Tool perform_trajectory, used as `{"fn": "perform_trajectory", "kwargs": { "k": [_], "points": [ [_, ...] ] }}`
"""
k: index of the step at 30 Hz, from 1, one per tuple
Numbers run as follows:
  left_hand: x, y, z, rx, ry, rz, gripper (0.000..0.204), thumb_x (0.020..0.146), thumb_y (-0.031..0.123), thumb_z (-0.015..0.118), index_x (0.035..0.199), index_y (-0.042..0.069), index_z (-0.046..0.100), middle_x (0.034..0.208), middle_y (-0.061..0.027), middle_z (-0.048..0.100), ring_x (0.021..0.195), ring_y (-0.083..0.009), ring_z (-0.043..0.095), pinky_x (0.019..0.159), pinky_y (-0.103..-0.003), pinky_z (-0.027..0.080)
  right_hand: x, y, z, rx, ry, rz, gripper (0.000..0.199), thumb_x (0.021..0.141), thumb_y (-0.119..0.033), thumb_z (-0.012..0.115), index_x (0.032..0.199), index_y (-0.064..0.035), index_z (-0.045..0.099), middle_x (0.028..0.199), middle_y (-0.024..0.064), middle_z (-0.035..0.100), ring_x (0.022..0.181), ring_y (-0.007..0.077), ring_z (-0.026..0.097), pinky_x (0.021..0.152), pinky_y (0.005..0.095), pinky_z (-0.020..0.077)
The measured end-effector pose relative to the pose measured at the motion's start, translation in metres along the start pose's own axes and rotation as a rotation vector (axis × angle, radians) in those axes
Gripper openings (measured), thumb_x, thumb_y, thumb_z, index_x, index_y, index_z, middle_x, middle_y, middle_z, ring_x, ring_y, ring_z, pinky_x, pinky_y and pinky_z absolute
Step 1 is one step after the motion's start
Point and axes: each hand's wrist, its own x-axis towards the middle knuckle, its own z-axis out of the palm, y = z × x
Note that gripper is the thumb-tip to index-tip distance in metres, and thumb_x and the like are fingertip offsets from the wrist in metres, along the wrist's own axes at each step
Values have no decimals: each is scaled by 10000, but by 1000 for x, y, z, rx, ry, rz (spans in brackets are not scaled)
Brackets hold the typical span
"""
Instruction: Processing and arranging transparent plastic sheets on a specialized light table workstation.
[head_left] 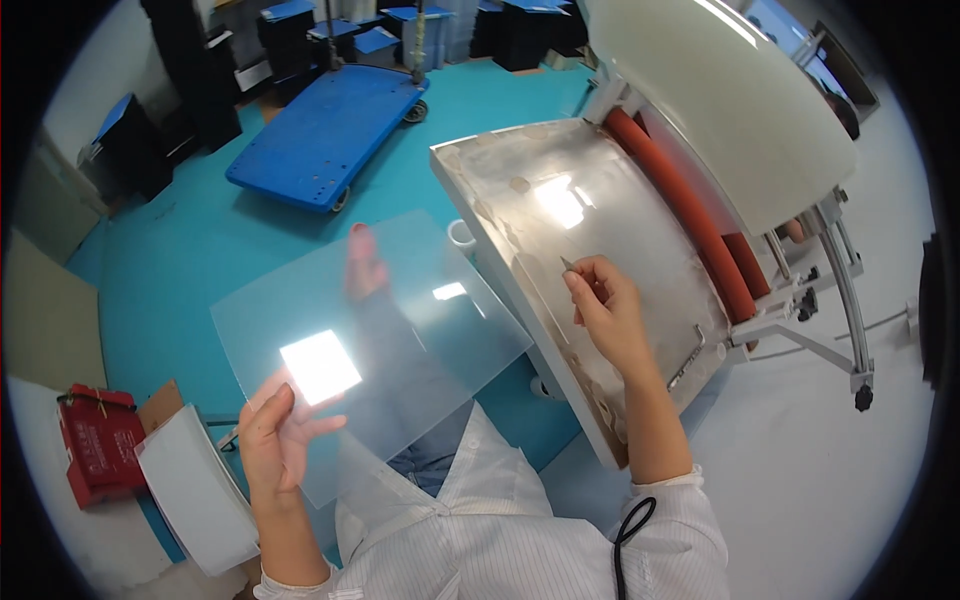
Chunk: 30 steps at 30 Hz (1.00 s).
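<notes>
Our left hand [275, 430] pinches the near edge of a clear plastic sheet [380, 330], thumb on top and fingers beneath, holding it out flat above our lap. Our right hand [605, 305] is closed on a small pointed tool [568, 264], its tip on the tilted metal plate [560, 220] of the press. The right forearm reaches up across the plate's lower edge. An orange roller [690, 210] borders the plate. Behind lie a teal floor [180, 250] and a blue cart [325, 130]; a red box [98, 440] sits at left.
</notes>
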Motion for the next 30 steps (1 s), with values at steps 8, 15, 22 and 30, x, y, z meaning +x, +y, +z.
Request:
{"fn": "perform_trajectory", "kwargs": {
  "k": [8, 15, 22, 30],
  "points": [
    [-3, -24, -3, 10, 117, -22, 459, 927, 123, 515, 1302, -123, 419, 1157, -277, 587, 972, -399, 641, 705, -464, 588, -5, 13, 15, 0, 194, -62, 96, 920, -120, 601, 916, -34, 560, 709, -35, 497, 656, 27, 440, 581, 189, 349],
    [15, -44, 8, 15, 36, -71, 461, 933, 131, 511, 1319, -102, 415, 1188, -266, 577, 982, -390, 637, 718, -470, 586, -5, 18, 9, 72, 176, -28, 96, 902, -98, 613, 872, -30, 553, 695, -32, 521, 615, 34, 463, 556, 202, 374],
    [23, -55, 18, 49, -1, -108, 466, 952, 162, 509, 1326, -95, 403, 1193, -262, 575, 997, -382, 634, 734, -461, 588, -5, 19, 16, 62, 112, -47, 102, 885, -98, 637, 856, -13, 587, 708, -27, 554, 634, 33, 483, 565, 196, 386],
    [34, -66, 29, 26, -53, -149, 485, 946, 183, 537, 1326, -87, 408, 1179, -255, 585, 988, -371, 643, 747, -446, 587, -6, 15, 14, 84, 79, -29, 96, 878, -88, 632, 836, -18, 580, 699, -42, 541, 628, 23, 470, 560, 192, 374]
  ]
}}
